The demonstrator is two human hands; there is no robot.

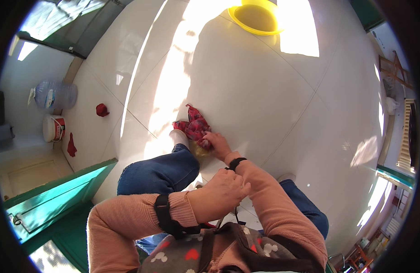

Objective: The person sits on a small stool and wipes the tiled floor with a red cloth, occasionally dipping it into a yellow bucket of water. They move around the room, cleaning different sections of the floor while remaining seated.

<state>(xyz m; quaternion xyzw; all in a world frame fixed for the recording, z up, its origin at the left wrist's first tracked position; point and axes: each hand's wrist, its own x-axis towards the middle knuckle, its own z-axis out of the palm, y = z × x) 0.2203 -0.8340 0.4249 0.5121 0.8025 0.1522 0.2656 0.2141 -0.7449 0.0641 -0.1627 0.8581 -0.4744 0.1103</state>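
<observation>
My right hand (pixel 217 144) reaches down to a red patterned plastic bag (pixel 197 127) on the tiled floor, its fingers closed on the near end of the bag. A pale yellow, see-through thing (pixel 200 150) lies under that end. My left hand (pixel 223 189) is curled near my right wrist, over the forearm; its fingertips are hidden, so whether it holds anything does not show. The bag touches or nearly touches my left shoe (pixel 179 137).
A yellow basin (pixel 257 30) stands far ahead on the floor. At the left are a large clear water bottle (pixel 56 95), a white bucket (pixel 53 128), a red crumpled thing (pixel 101 110), a red scrap (pixel 71 146) and a green door (pixel 63 187). A radiator (pixel 405 134) is at the right.
</observation>
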